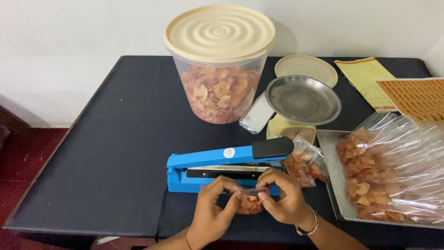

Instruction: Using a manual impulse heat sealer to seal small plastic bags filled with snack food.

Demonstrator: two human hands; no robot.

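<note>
Dark tabletop [115, 139] against a white wall carries everything. Both hands pinch the top edge of a small clear bag [250, 202] of orange chips, left hand [213, 208] and right hand [283, 194] closed on it, just in front of the blue sealer [226, 169], whose arm stands raised. Right of the sealer lies another filled bag [305, 164], then a metal tray [334, 185] heaped with packed bags. Behind the sealer stand a lidded tub [219, 65] of chips and a scale [303, 99] with a steel pan.
</note>
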